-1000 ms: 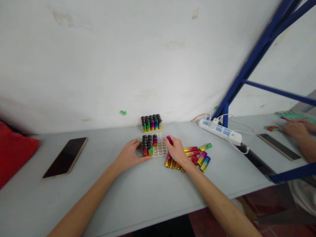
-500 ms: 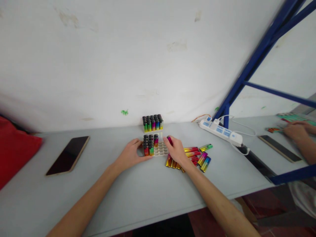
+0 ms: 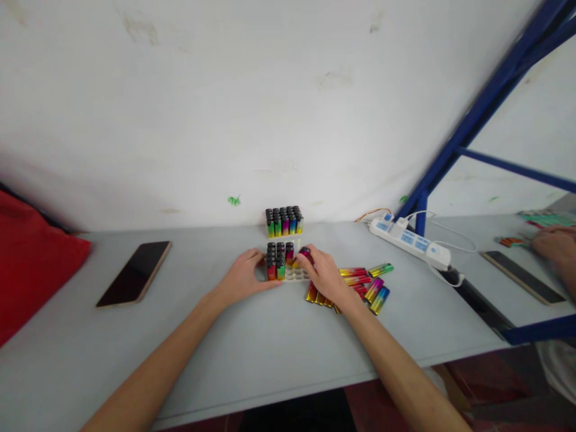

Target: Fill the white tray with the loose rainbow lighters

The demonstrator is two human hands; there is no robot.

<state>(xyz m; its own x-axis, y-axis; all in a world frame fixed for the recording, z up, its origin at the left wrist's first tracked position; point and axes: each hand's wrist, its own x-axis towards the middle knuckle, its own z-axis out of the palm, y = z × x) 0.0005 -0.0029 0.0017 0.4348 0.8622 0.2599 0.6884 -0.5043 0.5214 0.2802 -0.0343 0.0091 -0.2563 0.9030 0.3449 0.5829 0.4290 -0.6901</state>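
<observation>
My left hand (image 3: 243, 275) is closed around the left end of a white tray (image 3: 297, 275) with round-edged slots, thumb along its front and fingers behind. Several black-topped lighters (image 3: 276, 264) stand upright in the tray's left columns. Between the thumb and fingers of my right hand (image 3: 327, 277) is a lighter (image 3: 305, 252) with a black top and a magenta and gold body, tilted over the tray's slots. Loose shiny lighters (image 3: 355, 279) in red, gold, blue and green lie beside and partly under my right hand.
Behind, a second block of upright lighters (image 3: 284, 222) stands near the wall. A phone (image 3: 134, 273) and a red bag (image 3: 38, 258) are on the left. To the right are a power strip (image 3: 409, 241), a blue metal frame (image 3: 472, 114) and another person's hand (image 3: 555, 243).
My right hand has brought the magenta lighter left and lower over the slots, tipping it. My left hand stays at the tray. The whole view has shifted slightly.
</observation>
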